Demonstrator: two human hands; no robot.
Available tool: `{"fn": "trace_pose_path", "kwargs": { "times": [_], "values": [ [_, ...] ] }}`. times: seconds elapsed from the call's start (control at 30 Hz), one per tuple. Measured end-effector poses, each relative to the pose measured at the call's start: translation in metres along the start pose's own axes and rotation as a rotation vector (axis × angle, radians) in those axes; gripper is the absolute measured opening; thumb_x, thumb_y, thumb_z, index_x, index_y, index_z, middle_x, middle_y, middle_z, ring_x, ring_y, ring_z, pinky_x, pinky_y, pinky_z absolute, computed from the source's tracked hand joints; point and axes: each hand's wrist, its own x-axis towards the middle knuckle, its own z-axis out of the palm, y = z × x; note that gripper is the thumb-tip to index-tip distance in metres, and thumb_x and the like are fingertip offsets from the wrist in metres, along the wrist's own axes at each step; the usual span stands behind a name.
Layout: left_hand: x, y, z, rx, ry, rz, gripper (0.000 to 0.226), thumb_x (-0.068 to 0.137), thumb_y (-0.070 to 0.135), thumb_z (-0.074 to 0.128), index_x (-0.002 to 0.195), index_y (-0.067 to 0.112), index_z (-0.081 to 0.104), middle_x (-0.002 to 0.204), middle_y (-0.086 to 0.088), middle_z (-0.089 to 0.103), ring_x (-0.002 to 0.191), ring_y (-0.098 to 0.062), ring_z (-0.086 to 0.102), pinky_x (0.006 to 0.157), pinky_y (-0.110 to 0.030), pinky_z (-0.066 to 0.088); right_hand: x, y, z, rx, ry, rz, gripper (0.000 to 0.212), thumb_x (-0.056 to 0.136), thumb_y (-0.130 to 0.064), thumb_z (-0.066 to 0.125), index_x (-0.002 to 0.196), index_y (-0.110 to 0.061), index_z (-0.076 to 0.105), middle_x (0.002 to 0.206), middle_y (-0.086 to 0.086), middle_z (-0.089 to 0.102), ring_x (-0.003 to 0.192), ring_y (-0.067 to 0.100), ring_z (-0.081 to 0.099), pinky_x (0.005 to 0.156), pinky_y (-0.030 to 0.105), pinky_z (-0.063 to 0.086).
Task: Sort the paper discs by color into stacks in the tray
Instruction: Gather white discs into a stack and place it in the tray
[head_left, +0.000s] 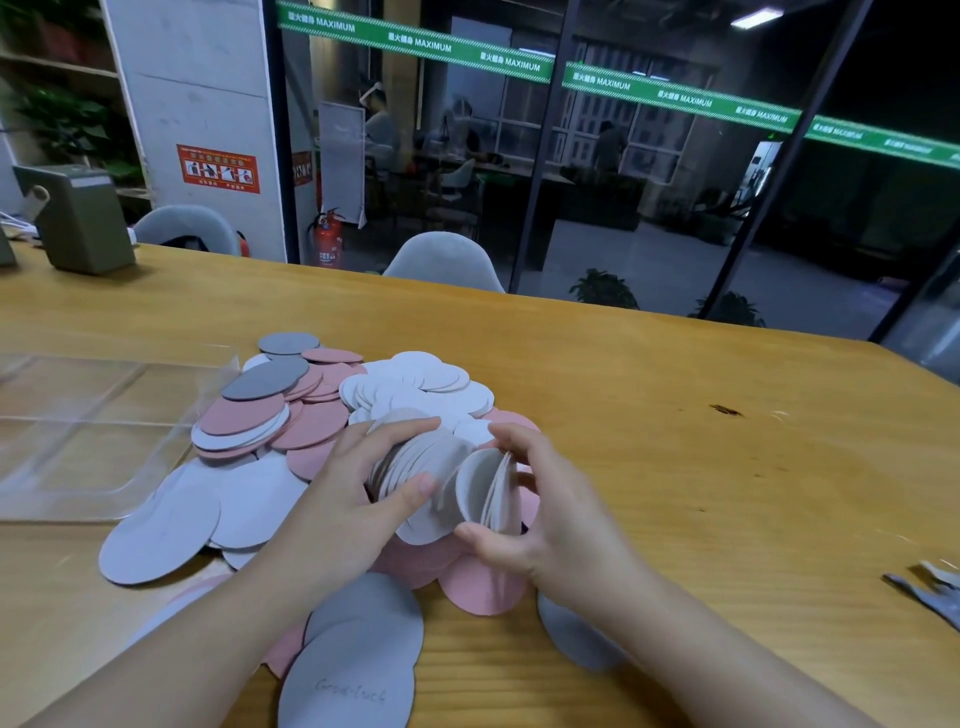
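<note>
A loose heap of paper discs (322, 415) in white, pink and grey covers the middle of the wooden table. Over its near side, my left hand (353, 499) and my right hand (540, 514) both grip a bunch of white discs (441, 478) standing on edge, fanned out between them. My left thumb presses the front of the bunch; my right fingers curl around its right end. A clear plastic tray (62, 441) lies at the left, touching the heap, and I see no discs inside it. Large grey discs (358, 654) lie nearest me.
The table's far edge (519, 301) runs behind the heap, with grey chairs (441, 260) beyond it. A green-grey box-shaped device (78, 218) stands at the far left. Grey paper scraps (930, 592) lie at the right edge. Bare wood (727, 467) spreads right of the heap.
</note>
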Motion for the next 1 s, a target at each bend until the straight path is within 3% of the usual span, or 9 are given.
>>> {"fn": "trace_pose_path", "kwargs": {
  "times": [0.07,0.2,0.3,0.47,0.63,0.73,0.8,0.9,1.0],
  "values": [
    [0.000,0.000,0.000,-0.008,-0.002,0.003,0.050,0.063,0.063,0.055,0.113,0.062,0.048,0.123,0.021,0.048,0.117,0.017,0.041,0.088,0.005,0.027,0.002,-0.003,0.005,-0.035,0.004,0.002,0.084,0.068,-0.036,0.079,0.138,-0.022,0.036,0.128,-0.020,0.042,0.122,-0.003,0.041,0.105,0.018,0.033],
    [0.001,-0.001,-0.001,-0.008,-0.027,-0.008,0.048,0.066,0.063,0.056,0.113,0.065,0.046,0.126,0.026,0.045,0.120,0.017,0.038,0.088,0.005,0.026,0.008,-0.006,0.016,-0.068,0.074,-0.026,0.088,0.061,-0.052,0.071,0.135,-0.017,0.039,0.118,-0.031,0.033,0.113,-0.009,0.037,0.093,0.002,0.028],
    [0.001,-0.001,-0.002,-0.023,-0.049,-0.014,0.043,0.073,0.056,0.060,0.112,0.068,0.046,0.126,0.028,0.044,0.121,0.019,0.036,0.089,0.003,0.028,0.010,-0.004,0.021,-0.064,0.096,-0.035,0.088,0.061,-0.047,0.076,0.135,-0.015,0.040,0.117,-0.022,0.036,0.110,-0.011,0.033,0.090,-0.003,0.023],
    [0.001,0.002,-0.001,-0.036,-0.086,-0.008,0.056,0.065,0.055,0.068,0.114,0.064,0.044,0.124,0.025,0.043,0.118,0.019,0.037,0.086,0.005,0.030,0.012,-0.002,0.024,-0.085,0.059,-0.026,0.088,0.067,-0.035,0.081,0.138,-0.017,0.033,0.123,-0.018,0.029,0.111,-0.014,0.025,0.087,-0.005,0.021],
    [0.001,0.003,0.000,-0.011,-0.068,0.008,0.062,0.055,0.058,0.066,0.114,0.063,0.047,0.122,0.024,0.044,0.117,0.015,0.042,0.087,0.002,0.033,0.014,-0.004,0.029,-0.146,0.066,-0.010,0.100,0.055,-0.065,0.057,0.140,-0.019,0.030,0.124,-0.022,0.027,0.118,-0.010,0.029,0.084,0.009,0.030],
    [0.000,0.004,0.000,0.020,-0.035,0.026,0.059,0.056,0.053,0.062,0.113,0.061,0.047,0.123,0.018,0.047,0.117,0.012,0.043,0.089,0.001,0.032,0.014,-0.004,0.027,-0.135,0.036,-0.020,0.103,0.059,-0.050,0.081,0.142,-0.020,0.027,0.127,-0.020,0.029,0.121,-0.006,0.031,0.084,0.007,0.030],
    [0.000,0.005,-0.002,0.035,-0.025,0.032,0.059,0.055,0.051,0.060,0.111,0.063,0.047,0.123,0.020,0.047,0.117,0.012,0.044,0.095,-0.006,0.035,0.014,-0.002,0.022,-0.079,0.001,0.000,0.103,0.063,-0.040,0.083,0.144,-0.022,0.022,0.133,-0.018,0.030,0.121,-0.010,0.029,0.090,0.003,0.028],
    [-0.001,0.008,-0.007,0.034,-0.089,0.035,0.066,0.055,0.046,0.062,0.116,0.063,0.044,0.126,0.024,0.046,0.118,0.007,0.046,0.100,-0.023,0.040,0.011,0.004,0.010,0.009,-0.110,0.075,0.104,0.069,-0.037,0.080,0.148,-0.026,0.012,0.148,-0.016,0.024,0.133,-0.009,0.020,0.108,0.019,0.028],
    [-0.004,0.013,-0.009,0.067,-0.215,0.042,0.075,0.058,0.045,0.059,0.124,0.068,0.030,0.131,0.030,0.038,0.122,0.010,0.041,0.098,-0.012,0.036,0.005,0.006,0.003,0.011,-0.246,0.122,0.097,0.075,-0.039,0.075,0.147,-0.030,0.010,0.143,-0.023,0.025,0.128,-0.013,0.023,0.101,0.007,0.024]
  ]
}}
